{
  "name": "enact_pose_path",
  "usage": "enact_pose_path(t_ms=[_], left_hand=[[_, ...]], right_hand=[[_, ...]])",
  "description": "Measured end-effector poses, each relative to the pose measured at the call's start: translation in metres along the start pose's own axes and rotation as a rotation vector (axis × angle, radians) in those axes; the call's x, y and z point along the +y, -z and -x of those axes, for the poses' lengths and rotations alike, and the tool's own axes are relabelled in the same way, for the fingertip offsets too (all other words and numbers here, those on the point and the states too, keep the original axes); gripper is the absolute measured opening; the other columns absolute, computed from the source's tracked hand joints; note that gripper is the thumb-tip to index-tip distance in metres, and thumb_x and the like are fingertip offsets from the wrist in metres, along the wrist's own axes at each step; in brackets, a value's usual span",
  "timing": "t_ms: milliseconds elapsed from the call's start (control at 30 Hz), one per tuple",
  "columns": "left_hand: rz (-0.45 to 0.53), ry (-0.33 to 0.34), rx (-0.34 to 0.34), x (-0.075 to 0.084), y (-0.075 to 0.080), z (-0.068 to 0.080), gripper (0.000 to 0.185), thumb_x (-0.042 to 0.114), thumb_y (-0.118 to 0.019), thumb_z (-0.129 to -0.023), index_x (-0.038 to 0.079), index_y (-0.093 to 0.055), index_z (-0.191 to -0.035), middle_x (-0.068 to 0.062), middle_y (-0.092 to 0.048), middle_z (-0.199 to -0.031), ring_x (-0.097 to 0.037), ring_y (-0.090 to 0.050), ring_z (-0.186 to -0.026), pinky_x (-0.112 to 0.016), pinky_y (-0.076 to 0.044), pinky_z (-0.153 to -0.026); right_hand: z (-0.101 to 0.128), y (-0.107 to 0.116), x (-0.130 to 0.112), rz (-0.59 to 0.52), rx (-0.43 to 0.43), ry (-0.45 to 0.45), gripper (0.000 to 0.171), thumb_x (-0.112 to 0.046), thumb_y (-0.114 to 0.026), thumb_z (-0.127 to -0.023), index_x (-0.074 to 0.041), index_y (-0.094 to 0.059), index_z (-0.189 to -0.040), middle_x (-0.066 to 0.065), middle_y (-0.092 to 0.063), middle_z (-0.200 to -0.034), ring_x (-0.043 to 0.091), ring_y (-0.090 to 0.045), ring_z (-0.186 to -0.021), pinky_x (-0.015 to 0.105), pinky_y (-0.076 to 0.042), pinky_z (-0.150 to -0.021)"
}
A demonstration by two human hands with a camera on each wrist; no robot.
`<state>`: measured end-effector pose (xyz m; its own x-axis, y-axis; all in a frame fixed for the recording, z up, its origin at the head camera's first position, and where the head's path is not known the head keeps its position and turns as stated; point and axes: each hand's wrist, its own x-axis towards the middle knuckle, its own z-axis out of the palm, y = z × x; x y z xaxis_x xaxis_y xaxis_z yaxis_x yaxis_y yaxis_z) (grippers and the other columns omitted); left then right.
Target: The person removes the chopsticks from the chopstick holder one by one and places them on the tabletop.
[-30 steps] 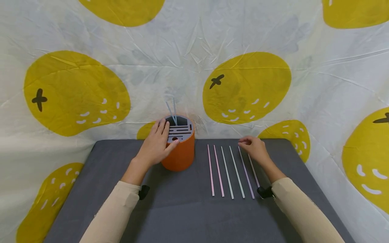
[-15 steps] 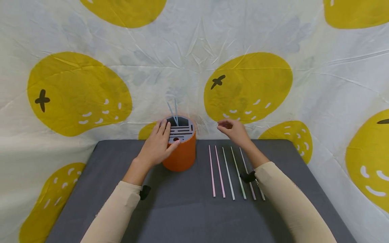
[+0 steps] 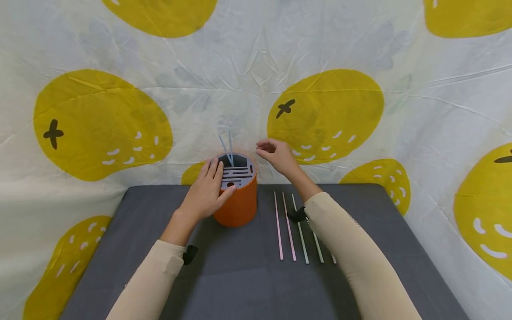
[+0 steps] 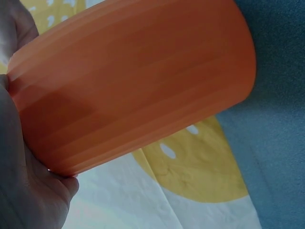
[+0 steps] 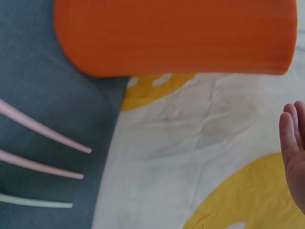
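An orange cylindrical holder stands near the back of the table, with a grey slotted top. Two thin light-blue sticks lean in its rear compartment. My left hand rests on the left of that top, fingers extended and thumb along the front rim. In the air to the right of the holder, my right hand has its thumb and fingers loosely bent, with nothing visible between them. The right wrist view shows part of this hand apart from the holder's orange wall.
Several thin pastel sticks lie side by side right of the holder, among them a pink stick and a pale green stick. My right sleeve partly covers the row. A patterned cloth hangs behind the dark grey table.
My right hand has risen and moved left, from above the right end of the stick row to beside the holder's top. My left hand stays on the holder.
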<state>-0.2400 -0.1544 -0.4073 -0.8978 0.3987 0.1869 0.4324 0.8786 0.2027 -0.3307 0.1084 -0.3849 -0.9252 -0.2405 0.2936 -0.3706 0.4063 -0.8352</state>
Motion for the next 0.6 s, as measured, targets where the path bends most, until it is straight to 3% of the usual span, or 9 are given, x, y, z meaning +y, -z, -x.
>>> enact_pose_path(t_ms=[367, 600], left_hand=[[0.001, -0.012, 0.018, -0.002, 0.002, 0.002, 0.086, 0.057, -0.041, -0.107, -0.005, -0.02, -0.162, -0.023, -0.013, -0.172, -0.042, -0.01, -0.159, -0.053, -0.015, -0.13], [-0.007, -0.018, 0.014, -0.004, 0.004, 0.002, 0.086, 0.058, -0.04, -0.107, -0.005, -0.02, -0.162, -0.024, -0.013, -0.171, -0.042, -0.009, -0.16, -0.052, -0.014, -0.13]], right_hand=[[-0.025, -0.032, -0.024, -0.016, -0.05, -0.039, 0.035, -0.021, -0.071, -0.1, -0.008, -0.071, -0.132, 0.01, -0.074, -0.126, 0.025, -0.069, -0.117, 0.04, -0.055, -0.104], [-0.038, -0.048, -0.036, 0.041, -0.08, -0.052, 0.034, -0.023, -0.073, -0.099, -0.009, -0.072, -0.13, 0.009, -0.074, -0.125, 0.023, -0.069, -0.116, 0.036, -0.058, -0.098]])
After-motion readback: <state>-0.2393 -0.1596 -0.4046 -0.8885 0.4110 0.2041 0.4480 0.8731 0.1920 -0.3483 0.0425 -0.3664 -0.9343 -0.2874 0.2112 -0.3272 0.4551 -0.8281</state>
